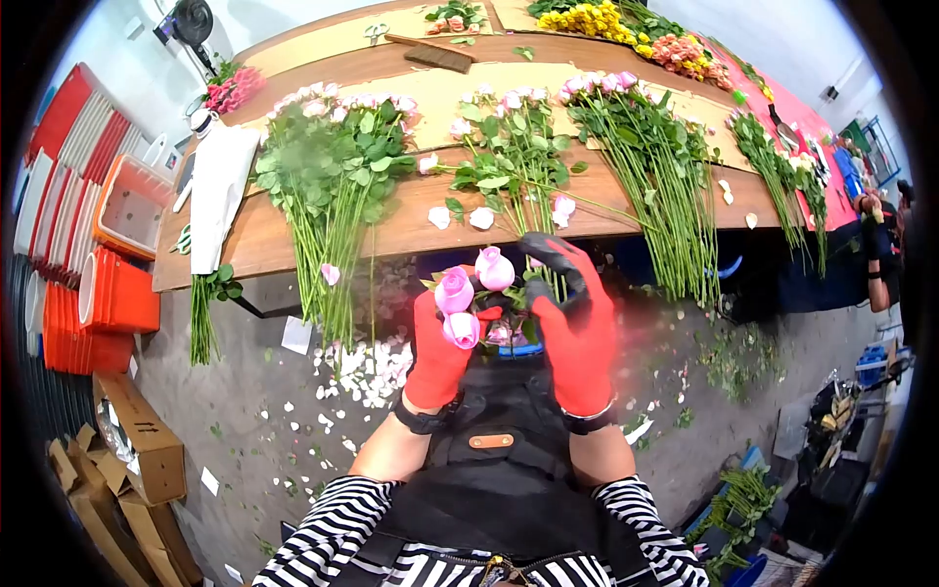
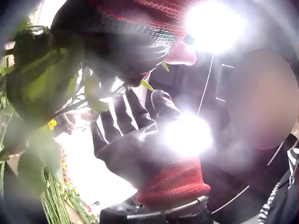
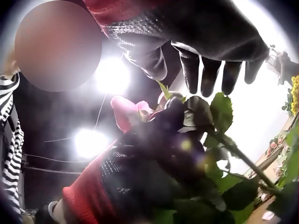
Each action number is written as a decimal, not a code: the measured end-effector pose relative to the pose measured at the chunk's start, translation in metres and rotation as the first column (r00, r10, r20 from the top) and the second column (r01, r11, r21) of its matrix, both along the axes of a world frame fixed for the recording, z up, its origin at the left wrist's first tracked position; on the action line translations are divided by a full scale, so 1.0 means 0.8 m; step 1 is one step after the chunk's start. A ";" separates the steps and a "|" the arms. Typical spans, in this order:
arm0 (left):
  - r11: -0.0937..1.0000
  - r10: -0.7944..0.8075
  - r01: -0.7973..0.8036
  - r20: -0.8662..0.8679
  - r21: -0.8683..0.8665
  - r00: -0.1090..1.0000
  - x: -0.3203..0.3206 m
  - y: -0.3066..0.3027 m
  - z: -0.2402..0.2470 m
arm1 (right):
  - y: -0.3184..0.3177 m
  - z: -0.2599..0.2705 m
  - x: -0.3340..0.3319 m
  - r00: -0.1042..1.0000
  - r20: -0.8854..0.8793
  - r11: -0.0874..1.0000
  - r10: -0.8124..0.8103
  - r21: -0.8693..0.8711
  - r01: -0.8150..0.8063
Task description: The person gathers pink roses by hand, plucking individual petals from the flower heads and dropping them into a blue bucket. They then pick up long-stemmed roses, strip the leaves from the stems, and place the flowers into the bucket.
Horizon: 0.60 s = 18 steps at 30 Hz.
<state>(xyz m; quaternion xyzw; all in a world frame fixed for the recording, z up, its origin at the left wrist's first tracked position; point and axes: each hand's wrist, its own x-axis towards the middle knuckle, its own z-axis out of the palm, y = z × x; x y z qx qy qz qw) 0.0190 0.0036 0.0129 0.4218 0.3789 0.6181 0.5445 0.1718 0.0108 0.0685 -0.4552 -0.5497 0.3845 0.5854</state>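
In the head view my left hand (image 1: 435,354), in a red and black glove, grips several pink roses (image 1: 453,291) by their stems just under the blooms. Leaves and stems extend past the fingers in the right wrist view, where the left glove partly hides a pink bloom (image 3: 124,113). Beside the blooms is my right hand (image 1: 579,328), gloved alike, with its fingers extended and parted. Nothing shows between those fingers in the right wrist view. A small green sepal (image 3: 163,89) sticks up below the right thumb.
Bunches of pink roses (image 1: 347,166) lie along the wooden table (image 1: 391,245), stems hanging over its front edge. A white-wrapped bundle (image 1: 217,196) lies at the left end. Loose petals (image 1: 367,377) cover the floor. Orange crates (image 1: 127,293) are stacked left; another person's arm (image 1: 877,284) shows far right.
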 end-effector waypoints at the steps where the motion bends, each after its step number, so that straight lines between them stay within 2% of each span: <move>1: 0.999 -0.026 0.026 -0.032 0.021 0.999 0.002 0.001 0.000 | -0.002 -0.001 -0.004 0.999 0.052 1.000 -0.006 0.009 0.006; 3: 0.999 -0.038 0.039 -0.043 0.026 0.998 0.006 -0.002 0.017 | -0.003 -0.007 -0.009 0.994 0.108 0.999 -0.029 0.036 0.026; 6: 1.000 -0.021 0.023 -0.116 0.017 0.993 0.009 -0.004 0.022 | -0.006 -0.003 -0.014 0.961 -0.272 0.985 0.052 -0.144 -0.094; 8: 1.000 0.022 -0.022 -0.005 0.016 1.000 0.013 -0.010 0.018 | -0.009 -0.011 -0.022 0.912 -0.410 0.975 -0.024 -0.211 -0.070; 10: 1.000 0.018 -0.018 0.009 0.001 1.000 0.014 -0.011 0.018 | -0.011 -0.012 -0.022 0.852 -0.519 0.967 -0.067 -0.244 -0.072; 12: 0.999 -0.029 0.027 -0.072 -0.025 0.997 0.011 -0.009 0.021 | -0.009 -0.010 -0.019 0.793 -0.606 0.966 -0.071 -0.239 -0.096; 14: 1.000 0.022 -0.023 -0.053 -0.015 0.998 0.010 -0.009 0.024 | 0.000 -0.026 -0.010 0.818 -0.571 0.976 -0.061 -0.206 -0.071; 16: 0.999 0.048 -0.048 -0.032 -0.002 0.998 0.007 -0.005 0.024 | 0.001 -0.006 -0.006 0.854 -0.518 0.975 -0.051 -0.210 -0.069; 18: 0.999 0.040 -0.040 -0.010 0.009 0.999 0.001 0.001 0.019 | 0.001 -0.002 -0.014 0.929 -0.325 0.984 -0.175 -0.102 0.149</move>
